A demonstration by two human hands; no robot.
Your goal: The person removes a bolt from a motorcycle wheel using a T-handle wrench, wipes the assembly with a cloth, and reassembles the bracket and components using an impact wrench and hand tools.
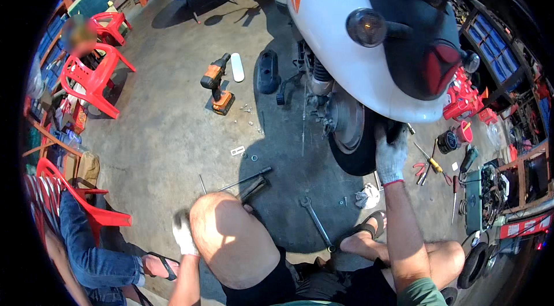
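A white scooter (pixel 323 23) with a dark seat and a red tail light stands in front of me, its rear end towards me. My right hand (pixel 392 156), in a white work glove, reaches up against the rear wheel (pixel 349 127) beneath the tail; its fingers are mostly hidden in shadow there. Beside my left knee, my left hand (pixel 184 235) hangs low in another white glove, its fingers smeared by motion. A combination wrench (pixel 314 216) lies between my feet. Past my left knee are a long socket handle (pixel 245 179) and a dark elongated part (pixel 252 189).
An orange cordless impact driver (pixel 218 84) stands by a white oblong piece (pixel 237 68) and a black cover (pixel 268 71). Screwdrivers and pliers (pixel 431 163) lie right of the wheel, near a crumpled rag (pixel 367 196). Red chairs (pixel 92 78) and a seated person's legs (pixel 98 248) are left.
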